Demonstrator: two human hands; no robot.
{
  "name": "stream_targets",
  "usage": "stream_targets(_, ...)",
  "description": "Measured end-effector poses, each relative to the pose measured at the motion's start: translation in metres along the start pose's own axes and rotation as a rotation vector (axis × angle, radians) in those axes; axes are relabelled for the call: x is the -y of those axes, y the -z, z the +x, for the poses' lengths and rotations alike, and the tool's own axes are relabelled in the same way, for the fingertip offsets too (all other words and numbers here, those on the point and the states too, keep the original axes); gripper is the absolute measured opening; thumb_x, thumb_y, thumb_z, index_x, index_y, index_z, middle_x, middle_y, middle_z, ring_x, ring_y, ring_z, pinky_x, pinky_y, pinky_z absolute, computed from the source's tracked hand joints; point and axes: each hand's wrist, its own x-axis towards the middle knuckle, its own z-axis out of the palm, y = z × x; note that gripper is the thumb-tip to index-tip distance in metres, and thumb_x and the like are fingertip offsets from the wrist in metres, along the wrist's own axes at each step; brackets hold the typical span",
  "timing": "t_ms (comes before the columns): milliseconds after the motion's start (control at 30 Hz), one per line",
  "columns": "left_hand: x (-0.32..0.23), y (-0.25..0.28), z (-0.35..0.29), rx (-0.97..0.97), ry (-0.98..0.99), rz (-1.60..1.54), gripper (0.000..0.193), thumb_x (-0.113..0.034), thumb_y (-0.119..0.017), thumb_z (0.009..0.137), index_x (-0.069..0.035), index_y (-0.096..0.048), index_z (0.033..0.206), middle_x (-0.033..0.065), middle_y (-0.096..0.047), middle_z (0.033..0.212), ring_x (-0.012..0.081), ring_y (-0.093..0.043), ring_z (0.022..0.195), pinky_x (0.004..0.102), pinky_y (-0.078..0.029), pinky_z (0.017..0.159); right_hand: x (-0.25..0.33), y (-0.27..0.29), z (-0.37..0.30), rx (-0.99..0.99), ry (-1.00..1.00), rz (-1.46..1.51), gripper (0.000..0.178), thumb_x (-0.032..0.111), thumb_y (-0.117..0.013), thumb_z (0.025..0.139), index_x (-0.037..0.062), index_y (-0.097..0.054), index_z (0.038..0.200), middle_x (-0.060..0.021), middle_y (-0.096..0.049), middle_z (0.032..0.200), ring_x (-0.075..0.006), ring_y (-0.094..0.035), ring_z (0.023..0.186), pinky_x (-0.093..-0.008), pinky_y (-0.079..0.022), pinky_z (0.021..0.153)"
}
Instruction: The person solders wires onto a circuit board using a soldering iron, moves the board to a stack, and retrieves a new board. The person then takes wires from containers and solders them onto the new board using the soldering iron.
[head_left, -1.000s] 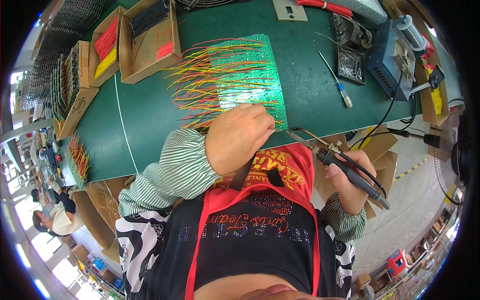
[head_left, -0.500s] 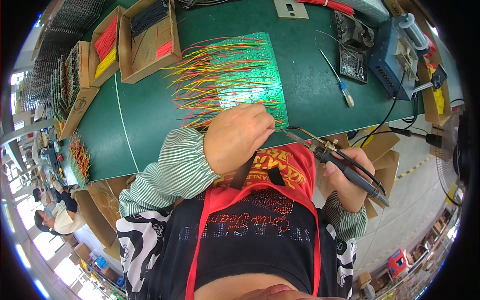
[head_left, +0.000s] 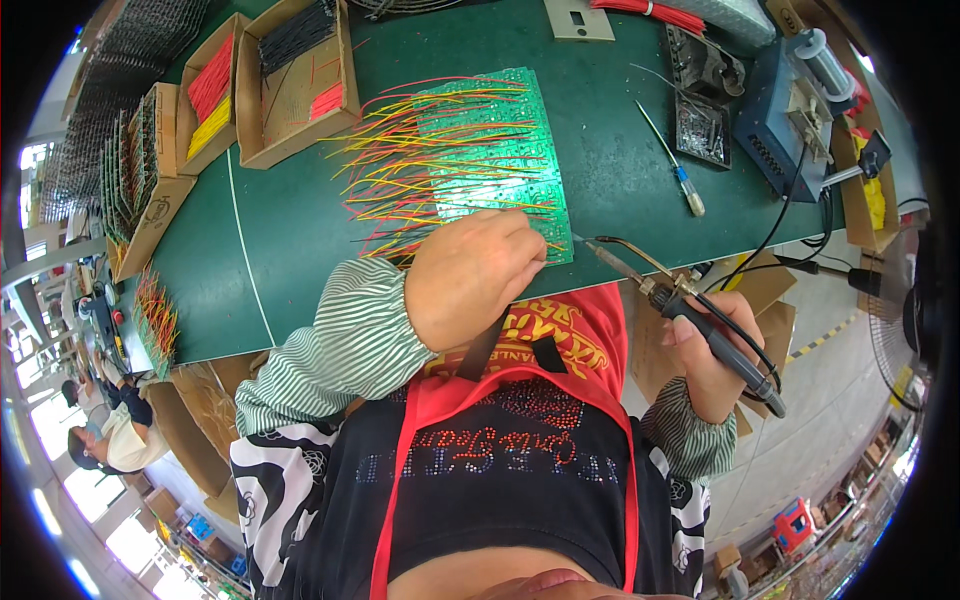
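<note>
Right hand [head_left: 708,370] holds a long soldering iron [head_left: 735,360], tip slanting up-left toward the green board [head_left: 505,190]; can't tell what left hand [head_left: 475,275] holds

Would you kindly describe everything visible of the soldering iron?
The soldering iron has a dark grey handle, brass-coloured fittings, a slim shaft and a thin curved tube, with a black cord alongside. The right hand grips its handle. It slants forward and left, its tip near the right edge of the green circuit board; contact is unclear.
</note>
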Motion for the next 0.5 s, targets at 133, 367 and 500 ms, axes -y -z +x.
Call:
stream_targets(133, 0.002, 0.016, -0.005, 0.048, 0.005, 0.070, 0.009, -0.012, -0.059, 0.077, -0.005, -0.057, 0.081, 0.0102, -0.055, 0.077, 0.0283, -0.055, 0.076, 0.0374, -0.044, 0.067, 0.002, 0.000, 0.005, -0.023, -0.003, 0.066, 0.020, 0.005, -0.068, 0.070, -0.0027, -0.056, 0.083, -0.0073, -0.061, 0.069, -0.0116, -0.058, 0.060, -0.0227, -0.046, 0.057)
stream_targets(367, 0.048, 0.083, 0.024, -0.024, 0.130, 0.213, 0.015, -0.016, -0.060, 0.078, -0.002, -0.059, 0.085, 0.0099, -0.057, 0.080, 0.0264, -0.056, 0.067, 0.0362, -0.046, 0.061, 0.001, 0.007, 0.011, -0.064, 0.000, 0.089, 0.018, 0.001, -0.063, 0.073, -0.0034, -0.053, 0.087, -0.0106, -0.061, 0.069, -0.0137, -0.060, 0.059, -0.0249, -0.049, 0.058)
stream_targets(500, 0.090, 0.083, 0.055, -0.188, -0.004, 0.459, 0.026, -0.025, -0.058, 0.081, -0.002, -0.062, 0.090, 0.0118, -0.058, 0.084, 0.0288, -0.057, 0.079, 0.0374, -0.045, 0.072, 0.000, 0.008, 0.014, -0.067, 0.001, 0.111, 0.018, 0.000, -0.063, 0.072, -0.0033, -0.053, 0.087, -0.0110, -0.061, 0.071, -0.0141, -0.060, 0.060, -0.0249, -0.049, 0.058)
